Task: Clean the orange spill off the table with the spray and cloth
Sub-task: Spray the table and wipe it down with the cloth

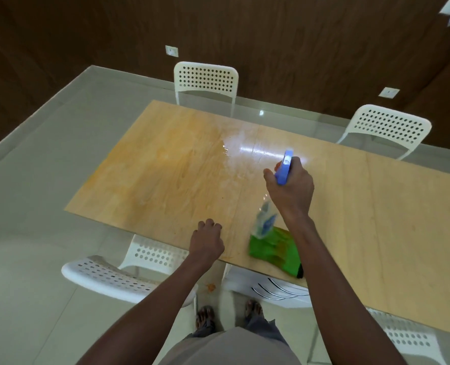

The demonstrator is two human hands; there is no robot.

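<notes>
Orange spill (166, 164): spread as a thin, smeared film over the left half of the table (376, 206), from near the left edge to approx. the centre seam. It is not removed. A wet, glossy patch sits at the film's right margin, just ahead of the nozzle; judged to be cleaner already applied, though overhead-light glare makes its extent hard to read.

Status: spray step in progress; wipe step not complete while the film shows across the whole left half. Est. less than halfway.

Right hand (292, 188): you grip the spray bottle (266, 219) at its neck, fingers wrapped round the blue trigger head (284, 167). Bottle is raised off the table and tilted, nozzle pointing away from you toward the wet patch. Wrist is bent forward, forearm extended over the near edge.

Left hand (208, 238): fingers curled into a loose fist, holding nothing, knuckles resting at the near table edge; it appears to act as a brace.

Green cloth (276, 248): lies bunched on the table at the near edge, under your right forearm and just below the bottle base. Neither hand touches it. Orange staining shows on its folds.

Surroundings: white perforated chairs (205, 80) stand round the table. One small orange spot (210, 287) marks the floor near your feet; it is off the table.
</notes>
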